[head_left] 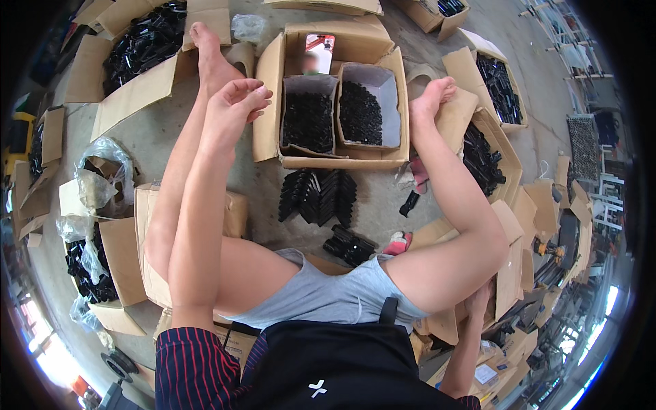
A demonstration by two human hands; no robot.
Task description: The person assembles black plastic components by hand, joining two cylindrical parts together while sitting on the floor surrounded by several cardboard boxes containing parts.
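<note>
At four o'clock, the right hand (478, 301) is partly hidden beside a cardboard flap (508, 253); its grip cannot be told. Below centre, loose black pieces (350, 244) are heaped; at centre, black strips (324, 198) are stacked aslant. At eleven, the left hand (236, 106) is raised, fingers curled; whether anything is pinched cannot be told. At twelve, small black parts (307, 121) are held in two bins (391, 102) inside a carton (335, 164).

A lit rectangular smartphone (319, 54) stands propped up; a crumpled clear plastic bag (249, 28) lies on the grey concrete floor (260, 188), a grey mesh panel (583, 149) farther right
</note>
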